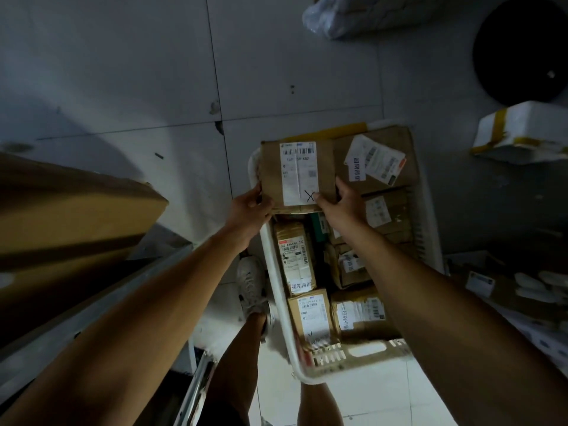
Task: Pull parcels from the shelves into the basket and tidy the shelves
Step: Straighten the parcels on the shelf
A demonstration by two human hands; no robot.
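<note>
A brown cardboard parcel (296, 172) with a white label marked with an X sits over the far end of the white plastic basket (353, 356) on the floor. My left hand (250, 207) grips its near left corner. My right hand (341, 199) grips its near right edge, thumb on the label. Under and around it the basket holds several labelled brown parcels, among them a flat one (376, 158) at the far right and a narrow one (295, 256) on the left.
A large cardboard box (70, 207) lies on the metal shelf (101, 302) at left. A white foam box with yellow tape (522, 130) sits right, a black round bin (522, 47) behind it, a plastic bag (344, 13) at the top. My shoe (252, 284) stands beside the basket.
</note>
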